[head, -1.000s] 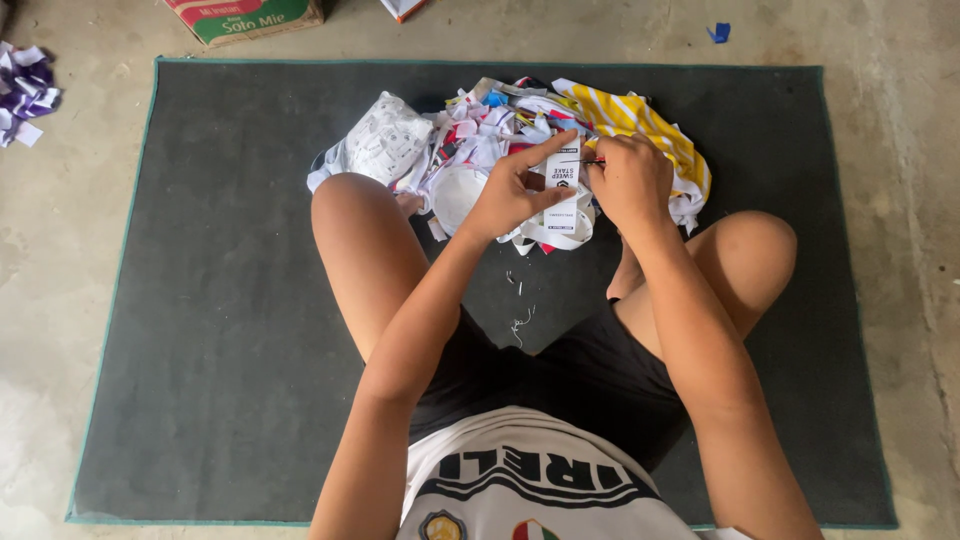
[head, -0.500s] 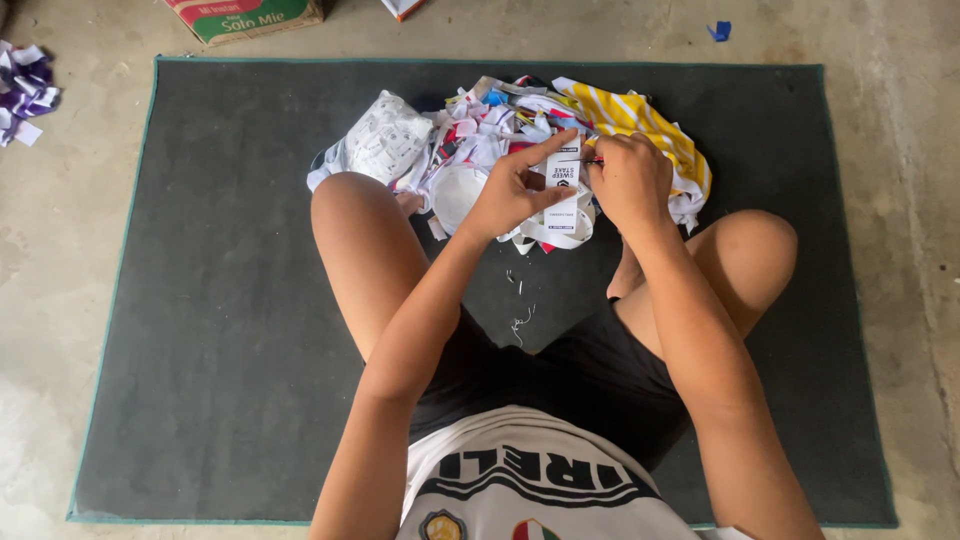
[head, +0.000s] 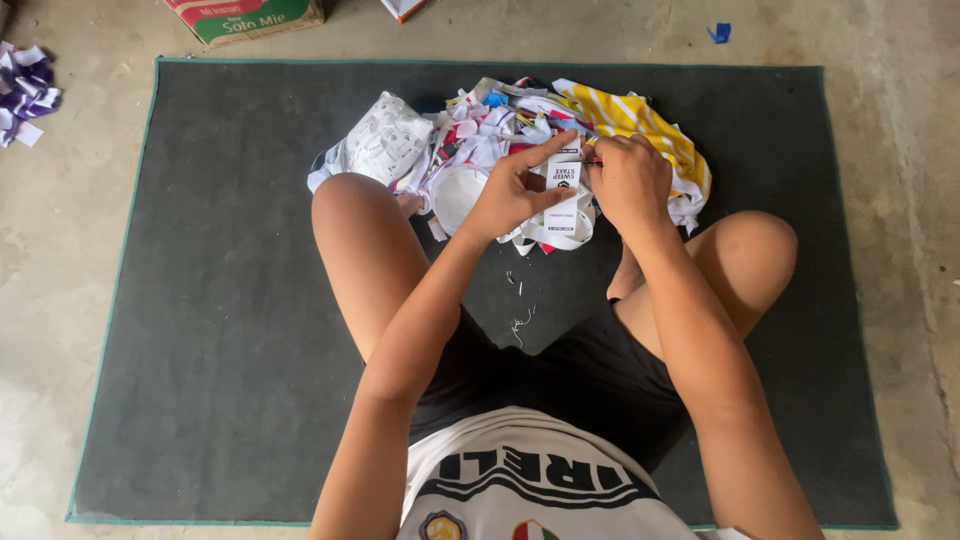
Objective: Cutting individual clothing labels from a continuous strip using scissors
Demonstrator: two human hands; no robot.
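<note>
Together, the left hand (head: 510, 195) and right hand (head: 628, 185) pinch a small white label (head: 563, 178), fingers closed on it. Below lies a heap of cloth scraps (head: 480, 140) on a dark mat (head: 220, 300).

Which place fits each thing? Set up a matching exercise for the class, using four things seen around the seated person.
Things:
1. small white paper tag
2. yellow-and-white striped cloth
3. red-and-green cardboard box
4. purple-and-white paper scraps

Places:
A. bare floor, far left of the mat
B. pinched between the left hand and the right hand
C. floor beyond the mat's top left corner
D. right side of the pile on the dark grey mat

Pairs: 1-B, 2-D, 3-C, 4-A
</note>
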